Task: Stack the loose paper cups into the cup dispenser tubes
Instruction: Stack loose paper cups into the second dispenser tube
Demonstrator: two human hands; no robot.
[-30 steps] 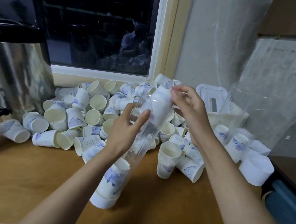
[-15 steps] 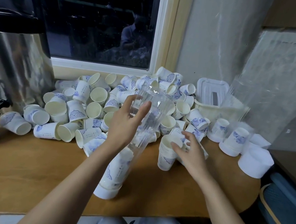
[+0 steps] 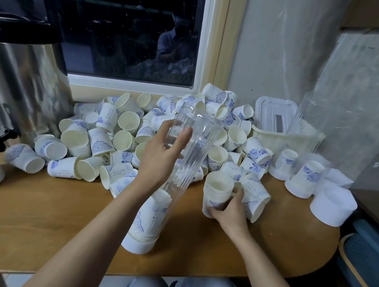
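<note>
My left hand (image 3: pixel 160 154) held the clear tube (image 3: pixel 191 143) near its top, fingers curled round it. The tube leaned on the table (image 3: pixel 41 215), its white base near the front edge, with some cups low inside. My right hand (image 3: pixel 230 211) gripped a small stack of cups (image 3: pixel 217 190) just beside the tube. The wood in front was bare. Behind, a big pile of loose cups (image 3: pixel 122 134) crowded up to the window sill. A shiny urn (image 3: pixel 17 87) stood left, a basket (image 3: pixel 285 136) right.
</note>
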